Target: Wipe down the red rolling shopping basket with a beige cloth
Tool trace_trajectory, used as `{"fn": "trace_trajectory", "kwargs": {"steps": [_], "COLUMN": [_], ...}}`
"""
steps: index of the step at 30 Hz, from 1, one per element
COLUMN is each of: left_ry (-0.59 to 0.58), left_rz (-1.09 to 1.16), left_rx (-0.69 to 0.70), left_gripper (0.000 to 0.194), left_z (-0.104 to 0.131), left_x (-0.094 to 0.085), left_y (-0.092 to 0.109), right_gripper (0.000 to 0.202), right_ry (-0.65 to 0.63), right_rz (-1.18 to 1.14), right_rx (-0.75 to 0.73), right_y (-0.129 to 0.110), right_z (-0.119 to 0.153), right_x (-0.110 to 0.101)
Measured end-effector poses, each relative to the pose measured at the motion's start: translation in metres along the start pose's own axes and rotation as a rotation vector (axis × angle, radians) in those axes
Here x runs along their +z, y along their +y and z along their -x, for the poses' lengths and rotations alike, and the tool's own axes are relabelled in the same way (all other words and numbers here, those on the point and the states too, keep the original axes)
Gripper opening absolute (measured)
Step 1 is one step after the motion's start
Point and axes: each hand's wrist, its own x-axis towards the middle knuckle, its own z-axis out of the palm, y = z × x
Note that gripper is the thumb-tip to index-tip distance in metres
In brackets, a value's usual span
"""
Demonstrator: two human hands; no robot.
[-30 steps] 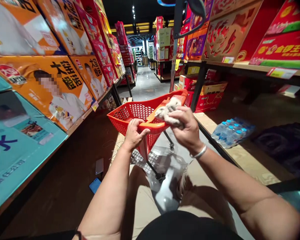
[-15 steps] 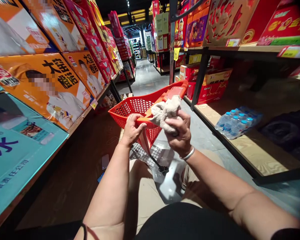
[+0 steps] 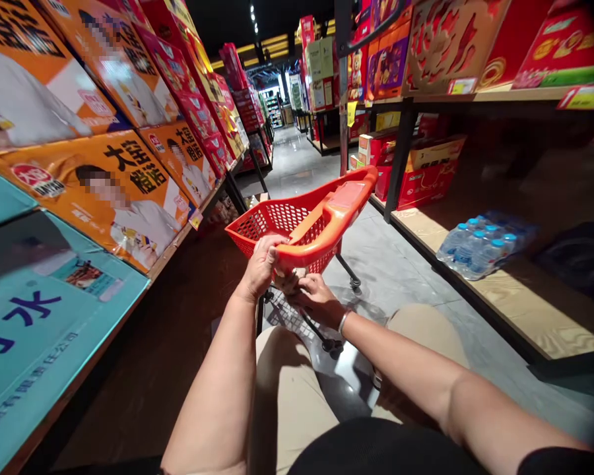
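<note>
A small orange-red plastic shopping cart (image 3: 321,249) stands in front of me, its curved handle nearest and its perforated basket beyond. My left hand (image 3: 261,265) is closed around the left end of the handle. Just below the handle, my right hand (image 3: 321,301) presses a pale cloth (image 3: 288,281) against the cart's underside or post, close to my left hand. Most of the cloth is hidden behind the fingers and under the handle. Its grip on the cloth is closed.
Boxes (image 3: 99,191) are stacked along the left shelf. On the right, a lower shelf holds wrapped water bottles (image 3: 475,247) and a red gift box (image 3: 430,175). A dark shelf post (image 3: 400,158) stands near the cart. The tiled aisle (image 3: 297,158) runs ahead.
My right hand has moved down and left with the cloth, from the top of the handle to below it. My left hand keeps hold of the handle. The view has shifted slightly.
</note>
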Motion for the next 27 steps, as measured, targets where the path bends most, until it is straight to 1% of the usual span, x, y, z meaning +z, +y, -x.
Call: {"fn": "trace_trajectory", "kwargs": {"steps": [1,2,3,4,6,7,8,9,10,11,12,14,15,16,18,20,23,25,27], "left_ry": [0.008,0.017,0.026,0.032,0.045,0.052,0.056,0.058,0.055,0.049,0.035,-0.021,-0.077,-0.145,-0.218,-0.24,-0.242,-0.24,-0.237], "left_rz": [-0.012,-0.025,-0.032,-0.031,-0.008,0.007,0.021,0.031,0.036,0.036,0.032,-0.003,-0.037,-0.097,-0.27,-0.362,-0.348,-0.326,-0.314], "left_rx": [-0.006,-0.014,-0.02,-0.022,-0.025,-0.029,-0.034,-0.038,-0.037,-0.028,-0.011,0.027,0.038,0.041,-0.001,-0.035,-0.034,-0.024,-0.013], "left_gripper": [0.081,0.082,0.083,0.083,0.082,0.081,0.08,0.079,0.078,0.078,0.078,0.078,0.077,0.074,0.064,0.054,0.048,0.048,0.048], "left_z": [0.0,0.0,0.0,0.0,0.0,-0.001,-0.002,-0.003,-0.005,-0.007,-0.009,-0.014,-0.016,-0.017,-0.019,-0.019,-0.019,-0.018,-0.017], "left_x": [0.0,0.0,0.0,0.0,-0.001,-0.003,-0.004,-0.006,-0.008,-0.009,-0.011,-0.011,-0.01,-0.009,-0.006,-0.005,-0.007,-0.01,-0.014], "left_y": [0.0,-0.001,-0.002,-0.004,-0.009,-0.01,-0.01,-0.007,-0.002,0.006,0.017,0.044,0.058,0.071,0.089,0.095,0.088,0.081,0.075], "right_gripper": [0.016,0.018,0.02,0.02,0.021,0.022,0.025,0.03,0.035,0.039,0.042,0.046,0.046,0.045,0.039,0.034,0.032,0.03,0.029], "right_ry": [0.05,0.131,0.24,0.368,0.616,0.715,0.786,0.83,0.845,0.823,0.765,0.601,0.528,0.473,0.409,0.358,0.325,0.331,0.348], "right_rz": [0.002,0.004,-0.002,-0.01,-0.023,-0.028,-0.034,-0.042,-0.052,-0.058,-0.052,0.009,0.053,0.103,0.201,0.272,0.341,0.375,0.393], "right_rx": [0.018,0.057,0.117,0.194,0.326,0.354,0.351,0.325,0.28,0.22,0.15,0.001,-0.063,-0.113,-0.161,-0.169,-0.114,-0.019,0.109], "right_y": [0.006,0.011,0.017,0.021,0.023,0.021,0.017,0.011,0.003,-0.005,-0.014,-0.028,-0.033,-0.036,-0.038,-0.032,-0.01,0.014,0.037], "right_z": [0.001,0.002,0.001,0.0,-0.008,-0.013,-0.019,-0.025,-0.031,-0.037,-0.042,-0.05,-0.053,-0.055,-0.059,-0.063,-0.074,-0.085,-0.098], "right_x": [-0.003,-0.009,-0.021,-0.035,-0.071,-0.089,-0.106,-0.12,-0.131,-0.139,-0.143,-0.143,-0.141,-0.139,-0.138,-0.145,-0.169,-0.19,-0.211]}}
